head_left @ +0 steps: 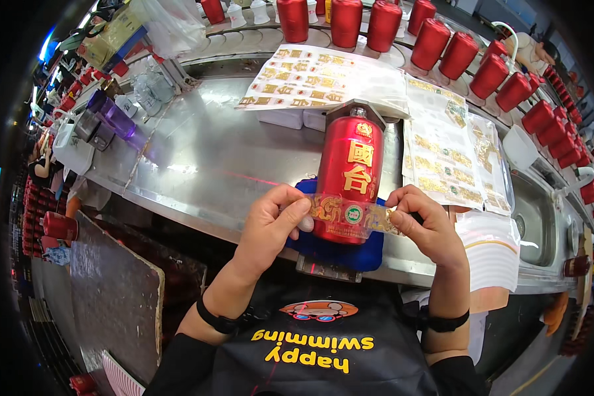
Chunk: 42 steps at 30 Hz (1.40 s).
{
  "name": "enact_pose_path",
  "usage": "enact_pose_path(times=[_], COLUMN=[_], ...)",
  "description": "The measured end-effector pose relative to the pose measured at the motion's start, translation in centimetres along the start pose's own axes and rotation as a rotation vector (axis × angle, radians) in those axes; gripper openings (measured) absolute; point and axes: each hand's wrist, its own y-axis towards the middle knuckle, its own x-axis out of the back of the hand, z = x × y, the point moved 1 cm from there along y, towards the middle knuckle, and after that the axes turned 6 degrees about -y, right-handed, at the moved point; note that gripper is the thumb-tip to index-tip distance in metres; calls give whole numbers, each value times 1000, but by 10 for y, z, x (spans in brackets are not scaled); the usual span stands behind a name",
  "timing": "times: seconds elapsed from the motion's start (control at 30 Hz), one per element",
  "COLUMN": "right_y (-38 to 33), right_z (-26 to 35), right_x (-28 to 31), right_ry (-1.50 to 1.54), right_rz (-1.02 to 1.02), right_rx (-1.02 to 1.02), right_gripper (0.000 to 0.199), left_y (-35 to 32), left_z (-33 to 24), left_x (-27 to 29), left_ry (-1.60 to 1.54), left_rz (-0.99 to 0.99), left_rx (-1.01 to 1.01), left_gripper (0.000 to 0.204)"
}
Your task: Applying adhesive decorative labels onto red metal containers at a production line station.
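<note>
A glossy red bottle [350, 155] with gold characters lies on a blue cloth [350, 254] in front of me, its neck pointing away. Across its lower part runs a clear decal strip [340, 212] with gold ornament and a green round emblem. My left hand [277, 218] pinches the strip's left end between thumb and fingers, close against the bottle's side. At the other end, my right hand [424, 221] pinches the strip where it stands off the bottle at the right. The bottle's neck rests by a dark angled support [366, 109].
Decal sheets [323, 76] lie beyond the bottle, with more sheets [442, 145] to its right. Red bottles [435, 43] line a curved conveyor at the back. A purple cup [112, 113] stands left on the steel table [204, 145]; a sink [538, 224] is at right.
</note>
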Motion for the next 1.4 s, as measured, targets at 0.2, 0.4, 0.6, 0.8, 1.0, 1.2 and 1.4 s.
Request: enact_pose_path(times=[0.2,0.4,0.6,0.8,1.0,1.2,1.4], right_y=[2,5,5,6,7,6,8], right_z=[-5,-6,-5,-8,-7,-8,-15], right_x=[-4,-7,-7,-7,-9,-9,-10], right_ry=[-11,-3,10,31,35,8,12], right_rz=[13,6,-23,0,-13,-12,-4], right_rx=[12,-2,-12,-45,-27,-22,-12], right_gripper=[20,22,21,21,21,21,24], left_y=[2,4,6,6,7,6,8], left_z=[8,4,8,8,11,11,13], left_x=[4,0,2,2,3,3,3], left_ry=[20,-38,-29,-21,-22,-9,-9], left_rz=[-8,24,22,22,27,31,33], left_rx=[-55,-68,-67,-57,-56,-65,-48], left_gripper=[15,15,16,16,16,16,16])
